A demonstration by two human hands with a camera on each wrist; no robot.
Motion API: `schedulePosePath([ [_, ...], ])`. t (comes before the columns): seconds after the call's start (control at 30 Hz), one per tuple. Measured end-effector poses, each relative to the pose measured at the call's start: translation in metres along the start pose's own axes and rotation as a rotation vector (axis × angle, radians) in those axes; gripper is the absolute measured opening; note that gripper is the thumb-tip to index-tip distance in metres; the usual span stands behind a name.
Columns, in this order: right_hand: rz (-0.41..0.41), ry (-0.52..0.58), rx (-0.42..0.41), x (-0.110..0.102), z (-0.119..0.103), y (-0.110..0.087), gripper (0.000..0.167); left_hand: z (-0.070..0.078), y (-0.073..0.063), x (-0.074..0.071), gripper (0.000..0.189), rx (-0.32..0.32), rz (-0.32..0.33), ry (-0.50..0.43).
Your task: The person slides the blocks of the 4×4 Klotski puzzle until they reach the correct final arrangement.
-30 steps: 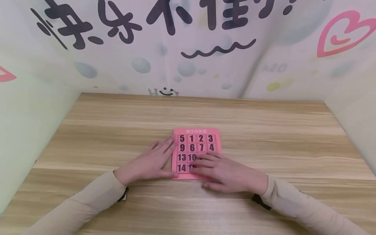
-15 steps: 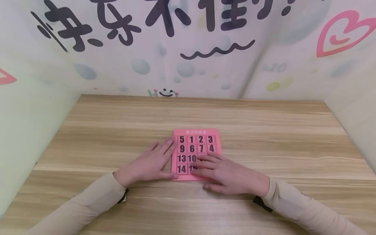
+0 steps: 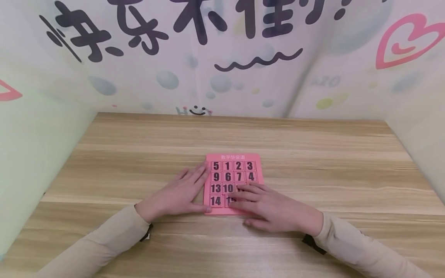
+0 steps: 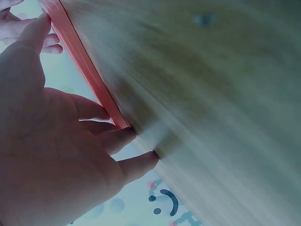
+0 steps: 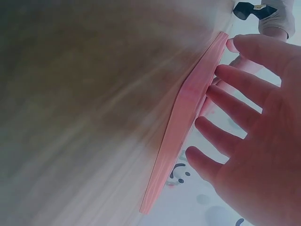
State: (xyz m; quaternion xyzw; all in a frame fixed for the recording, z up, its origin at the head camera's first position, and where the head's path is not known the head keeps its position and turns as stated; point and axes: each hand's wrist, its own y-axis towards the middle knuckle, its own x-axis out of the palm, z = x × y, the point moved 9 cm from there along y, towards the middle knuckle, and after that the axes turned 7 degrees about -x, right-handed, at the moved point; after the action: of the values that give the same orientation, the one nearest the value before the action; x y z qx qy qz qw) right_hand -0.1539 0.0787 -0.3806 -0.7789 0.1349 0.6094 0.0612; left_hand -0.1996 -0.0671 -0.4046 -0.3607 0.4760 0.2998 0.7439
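A pink number slide puzzle (image 3: 222, 212) lies flat on the wooden table, its tiles printed with black numbers. My left hand (image 3: 175, 193) rests along the puzzle's left side, with the thumb at the lower left corner and extended fingers on the upper left edge. In the left wrist view those fingers spread along the pink side wall (image 4: 87, 70). Over the lower right tiles lies my right hand (image 3: 278, 210), its fingertips touching the 15 tile (image 3: 229, 201) and hiding the tiles beneath. A narrow gap separates the 14 tile (image 3: 215, 201) from the 15 tile.
The wood-grain table (image 3: 139, 154) extends around the puzzle on every side. A printed white wall covering (image 3: 194, 85) with dark characters rises behind its far edge, and pale walls flank both sides. Dark straps show at both wrists.
The 15 tile has shifted slightly right, away from the 14 tile, along with my right hand. My left hand has kept its place on the puzzle's edge.
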Motion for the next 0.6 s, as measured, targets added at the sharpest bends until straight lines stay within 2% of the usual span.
schedulePosePath([
  [0.6,0.031,-0.002,0.009,-0.002,0.001,-0.012,0.05,-0.001,0.0,-0.001,0.104,-0.011,-0.013,0.012],
])
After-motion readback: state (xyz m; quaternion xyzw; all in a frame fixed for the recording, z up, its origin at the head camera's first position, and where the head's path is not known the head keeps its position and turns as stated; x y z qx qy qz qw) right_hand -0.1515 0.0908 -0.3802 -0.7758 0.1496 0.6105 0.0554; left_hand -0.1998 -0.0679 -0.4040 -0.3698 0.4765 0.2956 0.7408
